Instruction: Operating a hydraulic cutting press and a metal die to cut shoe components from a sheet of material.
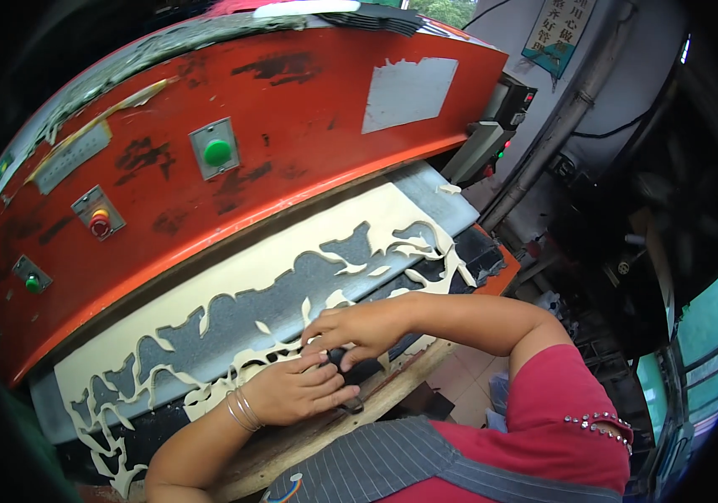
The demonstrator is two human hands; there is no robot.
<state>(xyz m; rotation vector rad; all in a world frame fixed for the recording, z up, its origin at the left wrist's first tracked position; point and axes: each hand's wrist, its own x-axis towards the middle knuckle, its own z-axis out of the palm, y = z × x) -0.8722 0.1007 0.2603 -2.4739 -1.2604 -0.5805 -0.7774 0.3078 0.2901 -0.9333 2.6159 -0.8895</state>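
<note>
A cream sheet [258, 243] full of curved cut-outs lies across the machine's grey bed, its near edge reduced to thin, curling strips. Close to the bed's front edge, both hands meet over a small black curved object [366, 369], whose exact kind I cannot make out. My left hand [296, 390], with bangles at the wrist, has its fingers bent over the object's near side. Reaching in from the right, my right hand [359, 331] is closed at its far side, fingertips beside the cream strips. The palms and part of the object are hidden.
A large red press [292, 109] rises behind the bed, carrying green buttons [217, 152] and a red knob [101, 223]. Along the front runs a wooden edge [409, 373]. Loose cream scraps [263, 328] dot the grey plate [439, 201]. A pipe [556, 138] stands at the right.
</note>
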